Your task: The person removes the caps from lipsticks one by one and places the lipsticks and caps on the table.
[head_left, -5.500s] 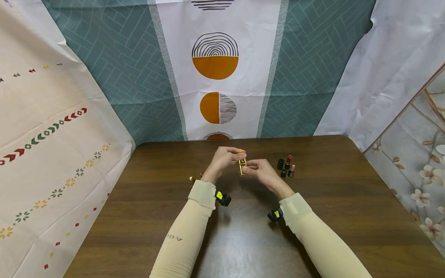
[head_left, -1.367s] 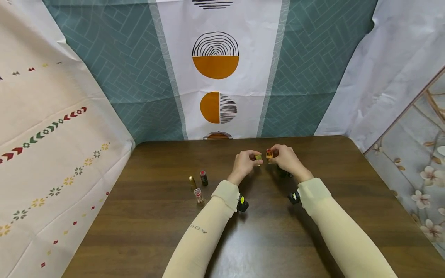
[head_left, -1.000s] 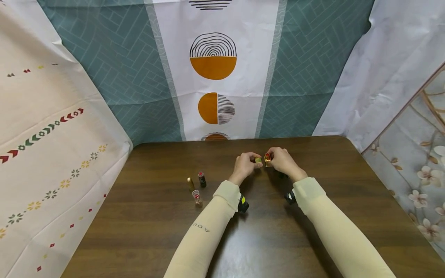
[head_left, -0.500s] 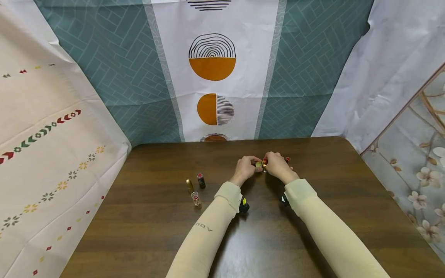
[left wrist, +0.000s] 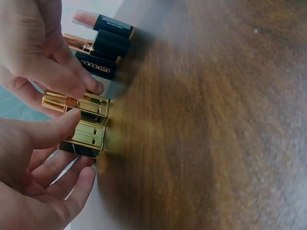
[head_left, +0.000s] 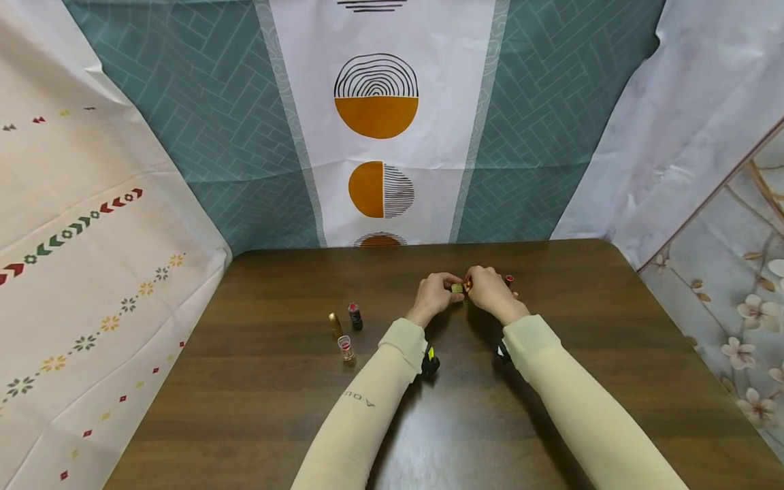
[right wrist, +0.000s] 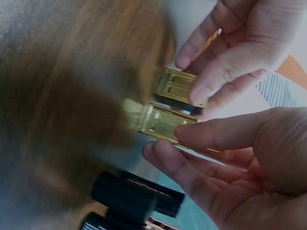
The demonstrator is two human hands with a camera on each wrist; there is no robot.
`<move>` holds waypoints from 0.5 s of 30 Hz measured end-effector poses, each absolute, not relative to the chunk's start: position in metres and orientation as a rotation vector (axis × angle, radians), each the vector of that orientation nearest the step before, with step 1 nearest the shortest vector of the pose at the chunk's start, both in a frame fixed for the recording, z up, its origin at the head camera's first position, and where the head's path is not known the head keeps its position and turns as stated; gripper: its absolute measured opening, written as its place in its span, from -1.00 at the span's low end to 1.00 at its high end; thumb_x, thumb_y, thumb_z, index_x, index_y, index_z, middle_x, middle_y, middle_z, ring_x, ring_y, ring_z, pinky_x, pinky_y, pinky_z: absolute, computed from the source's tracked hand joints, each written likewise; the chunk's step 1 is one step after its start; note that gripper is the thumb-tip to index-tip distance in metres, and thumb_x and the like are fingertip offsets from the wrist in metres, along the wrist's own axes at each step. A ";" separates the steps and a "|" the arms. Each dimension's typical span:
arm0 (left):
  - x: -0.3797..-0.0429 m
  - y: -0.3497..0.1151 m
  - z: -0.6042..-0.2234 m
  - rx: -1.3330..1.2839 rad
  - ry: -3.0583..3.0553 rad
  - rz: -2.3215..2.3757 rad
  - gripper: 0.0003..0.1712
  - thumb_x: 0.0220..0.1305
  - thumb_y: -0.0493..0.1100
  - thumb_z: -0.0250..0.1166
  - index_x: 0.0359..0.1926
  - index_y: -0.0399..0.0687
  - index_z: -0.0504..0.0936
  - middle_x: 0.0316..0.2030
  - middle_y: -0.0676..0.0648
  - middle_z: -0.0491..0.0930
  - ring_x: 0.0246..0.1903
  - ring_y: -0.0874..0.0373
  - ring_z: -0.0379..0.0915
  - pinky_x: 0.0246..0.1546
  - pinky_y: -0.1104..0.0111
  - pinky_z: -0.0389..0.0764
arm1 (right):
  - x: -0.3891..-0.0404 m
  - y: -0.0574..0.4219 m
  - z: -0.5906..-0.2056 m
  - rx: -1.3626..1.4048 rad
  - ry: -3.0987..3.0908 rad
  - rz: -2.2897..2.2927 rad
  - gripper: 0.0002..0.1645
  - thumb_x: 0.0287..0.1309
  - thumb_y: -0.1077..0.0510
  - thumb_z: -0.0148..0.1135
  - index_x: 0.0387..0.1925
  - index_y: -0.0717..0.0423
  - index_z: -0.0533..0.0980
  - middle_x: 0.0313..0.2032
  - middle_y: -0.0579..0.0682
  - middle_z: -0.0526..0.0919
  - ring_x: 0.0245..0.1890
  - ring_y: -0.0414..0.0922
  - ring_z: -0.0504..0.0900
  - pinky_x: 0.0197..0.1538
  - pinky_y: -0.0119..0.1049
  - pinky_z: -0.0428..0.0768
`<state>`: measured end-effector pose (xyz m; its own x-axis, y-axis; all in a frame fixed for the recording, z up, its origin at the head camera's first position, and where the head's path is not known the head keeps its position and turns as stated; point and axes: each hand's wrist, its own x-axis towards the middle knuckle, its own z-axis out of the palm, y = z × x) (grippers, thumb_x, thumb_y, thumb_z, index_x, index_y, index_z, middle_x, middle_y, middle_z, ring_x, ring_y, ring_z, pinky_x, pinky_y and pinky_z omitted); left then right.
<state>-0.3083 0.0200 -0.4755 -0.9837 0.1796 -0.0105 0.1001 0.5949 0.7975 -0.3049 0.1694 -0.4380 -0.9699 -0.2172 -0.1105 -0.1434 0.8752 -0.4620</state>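
Observation:
Low over the far part of the table, my left hand [head_left: 432,291] pinches a square gold lipstick cap [left wrist: 88,136] between thumb and fingers. Right beside it, my right hand [head_left: 490,289] grips the gold lipstick base [left wrist: 97,104], whose narrower gold neck points away from the table in the left wrist view. Cap and base stand side by side, their ends close over the wood. In the right wrist view the cap [right wrist: 176,88] is above and the base [right wrist: 165,120] below. Fingers cover part of both pieces.
Left of my left hand stand a gold tube [head_left: 334,324], a dark tube with a red top [head_left: 355,317] and a clear tube with red inside [head_left: 346,348]. Behind my right hand are an uncapped red lipstick [head_left: 509,280], a peach lipstick [left wrist: 86,18] and black caps [left wrist: 96,65].
Earlier both hands held one gold lipstick mid-table. Its cap and base came apart, and both hands moved right. The right hand then brought the base down beside the cap.

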 end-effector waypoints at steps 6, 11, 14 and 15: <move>-0.306 0.016 -0.470 0.275 2.708 1.369 -0.57 0.28 -0.19 0.52 0.17 -0.03 0.73 0.03 -0.05 0.74 0.04 0.03 0.62 0.09 0.19 0.61 | -0.298 0.171 -0.420 -0.343 2.899 -0.715 -0.54 0.35 0.40 0.12 0.26 0.40 0.48 0.12 0.37 0.61 0.12 0.33 0.56 0.13 0.22 0.55; -0.303 0.012 -0.458 0.319 2.713 1.432 -0.52 0.34 -0.17 0.47 0.26 -0.03 0.66 0.14 -0.11 0.69 0.13 -0.02 0.60 0.13 0.16 0.60 | -0.293 0.175 -0.403 -0.377 2.913 -0.793 -0.47 0.45 0.23 0.24 0.35 0.34 0.42 0.16 0.35 0.60 0.13 0.29 0.58 0.13 0.21 0.56; -0.300 0.008 -0.446 0.357 2.732 1.509 -0.55 0.40 -0.17 0.42 0.27 -0.05 0.65 0.15 -0.13 0.68 0.15 -0.03 0.60 0.15 0.17 0.60 | -0.289 0.178 -0.393 -0.424 2.932 -0.913 -0.49 0.51 0.14 0.21 0.35 0.32 0.43 0.15 0.34 0.62 0.11 0.25 0.63 0.12 0.18 0.60; -0.299 0.006 -0.442 0.374 2.734 1.539 -0.57 0.42 -0.19 0.40 0.27 -0.06 0.65 0.14 -0.14 0.69 0.15 -0.04 0.60 0.17 0.17 0.59 | -0.287 0.179 -0.390 -0.442 2.935 -0.958 -0.50 0.52 0.13 0.19 0.34 0.31 0.44 0.14 0.34 0.63 0.10 0.25 0.64 0.12 0.18 0.60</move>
